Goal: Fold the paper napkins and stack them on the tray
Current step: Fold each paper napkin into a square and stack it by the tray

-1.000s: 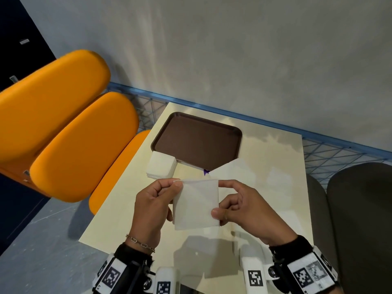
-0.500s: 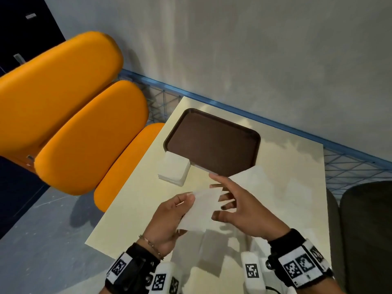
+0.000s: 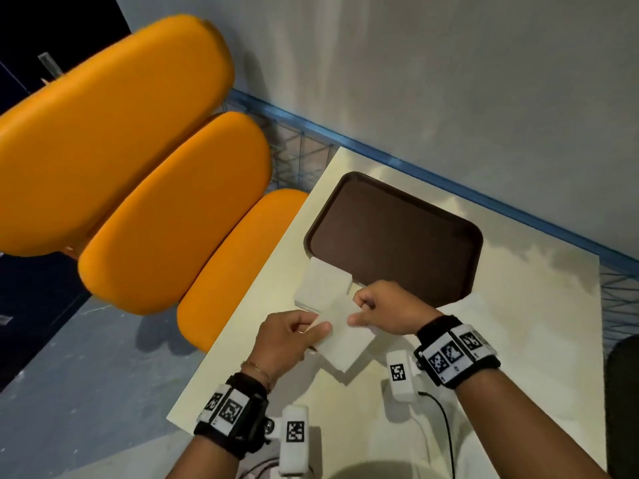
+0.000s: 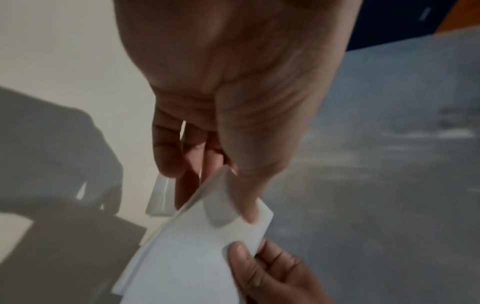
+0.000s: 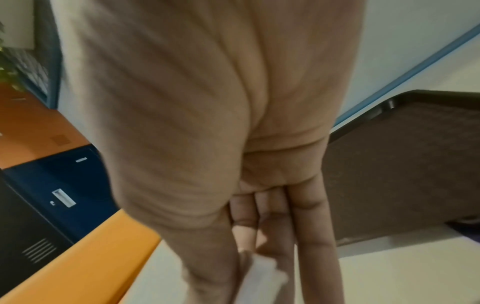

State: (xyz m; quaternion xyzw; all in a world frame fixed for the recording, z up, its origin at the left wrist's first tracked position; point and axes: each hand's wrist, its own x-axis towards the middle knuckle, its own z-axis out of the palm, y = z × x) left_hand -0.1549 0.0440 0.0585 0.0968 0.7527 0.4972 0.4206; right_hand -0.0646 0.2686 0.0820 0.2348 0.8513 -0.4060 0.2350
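Nearest the body, both hands work one white paper napkin (image 3: 340, 335) held just above the cream worktop (image 3: 518, 340). The left hand (image 3: 283, 340) pinches the napkin's left edge between thumb and curled fingers; the left wrist view shows the thumb pressed flat on the top layer with the fingers behind it. The right hand (image 3: 390, 307) pinches the opposite upper corner between thumb and forefinger, the other fingers tucked in.

The step in hand looks like making or squaring the fold. To do it well, bring the pinched edges together so that the corners meet, keep the paper taut between the two grips without tugging, since such thin tissue tears or creases askew, then lay it down and run a finger along the crease.

The napkin is soft, matte and thin, already layered at the edge near the left thumb, and it sags slightly between the hands.

Just beyond lies a pile of white napkins (image 3: 323, 283) on the worktop, its far corner touching or overlapping the near left rim of the tray. Farther on, the dark brown tray (image 3: 453, 236) holds no napkins yet, so the stacking has not begun.
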